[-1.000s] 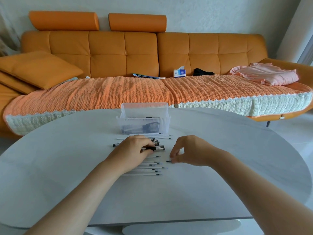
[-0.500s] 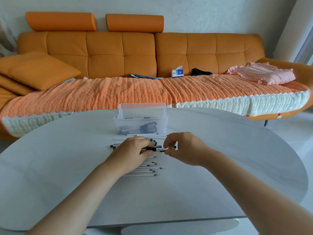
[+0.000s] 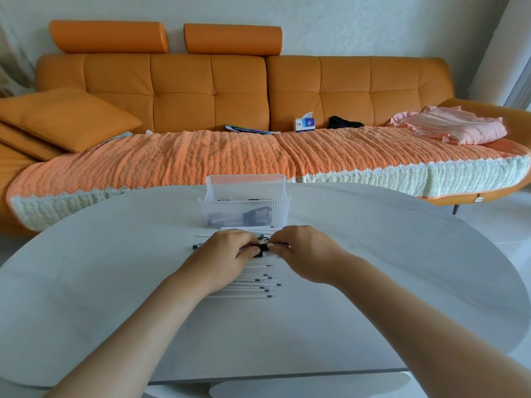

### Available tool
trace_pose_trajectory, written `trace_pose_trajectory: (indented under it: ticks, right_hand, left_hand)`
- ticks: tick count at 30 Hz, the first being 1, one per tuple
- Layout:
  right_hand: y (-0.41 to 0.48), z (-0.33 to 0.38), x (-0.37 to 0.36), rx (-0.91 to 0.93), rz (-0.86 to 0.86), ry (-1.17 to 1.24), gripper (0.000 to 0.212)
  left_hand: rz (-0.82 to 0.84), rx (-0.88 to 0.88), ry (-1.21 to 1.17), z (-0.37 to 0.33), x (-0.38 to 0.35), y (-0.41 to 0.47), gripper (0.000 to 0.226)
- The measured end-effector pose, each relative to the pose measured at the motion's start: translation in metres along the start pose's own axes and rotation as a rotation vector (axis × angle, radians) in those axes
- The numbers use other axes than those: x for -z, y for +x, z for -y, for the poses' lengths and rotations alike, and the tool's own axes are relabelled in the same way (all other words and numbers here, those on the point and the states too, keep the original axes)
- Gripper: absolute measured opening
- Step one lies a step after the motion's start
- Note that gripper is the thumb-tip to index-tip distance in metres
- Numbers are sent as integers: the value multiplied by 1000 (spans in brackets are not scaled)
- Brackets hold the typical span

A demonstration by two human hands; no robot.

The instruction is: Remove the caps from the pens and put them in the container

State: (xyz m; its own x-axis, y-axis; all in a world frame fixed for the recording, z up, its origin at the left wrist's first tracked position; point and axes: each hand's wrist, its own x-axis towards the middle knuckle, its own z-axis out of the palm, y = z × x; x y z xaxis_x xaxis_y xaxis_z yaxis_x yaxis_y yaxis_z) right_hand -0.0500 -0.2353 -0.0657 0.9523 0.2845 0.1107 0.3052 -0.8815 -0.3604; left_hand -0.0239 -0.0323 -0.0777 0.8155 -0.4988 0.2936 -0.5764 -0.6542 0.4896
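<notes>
Both L hand, R hand pinch slim pen.

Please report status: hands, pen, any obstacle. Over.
Both hands on one pen: left hand grips, right hand pinches. Capped or not, cannot tell. Behind them the container, way open.

A home living room: a long orange sofa fills 12 o'clock beyond the pale bench, with a loose cushion at 10 o'clock, a knitted throw, a tissue box, and folded pink clothes at 2 o'clock
</notes>
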Motion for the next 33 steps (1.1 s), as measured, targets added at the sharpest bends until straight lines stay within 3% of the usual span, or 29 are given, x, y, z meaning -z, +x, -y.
trace_pose_trajectory:
  ticks: [5, 10, 19, 23, 28, 31, 33]
  right_hand:
    - [5, 13, -6, 24, -2, 28, 31]
    - [7, 23, -10, -82, 47, 359, 26]
    - [12, 35, -18, -200, 40, 582, 26]
    - [13, 42, -20, -93, 26, 432, 25]
    - [24, 49, -11, 7, -223, 305, 15]
    - [30, 54, -9, 18, -263, 255, 20]
    - [34, 53, -7, 19, -304, 193, 20]
  left_hand:
    - [-21, -12, -23, 11, 7, -4, 7]
    - [-46, -118, -50, 16, 15, -11, 12]
    - [-66, -160, -81, 19, 28, -13, 14]
    - [-65, -77, -152, 25, 31, -14, 13]
    - [-191, -63, -126, 28, 42, -6, 12]
    - [-258, -96, 4, 30, 44, -1, 15]
    - [-349, -145, 165, 35, 44, 3, 32]
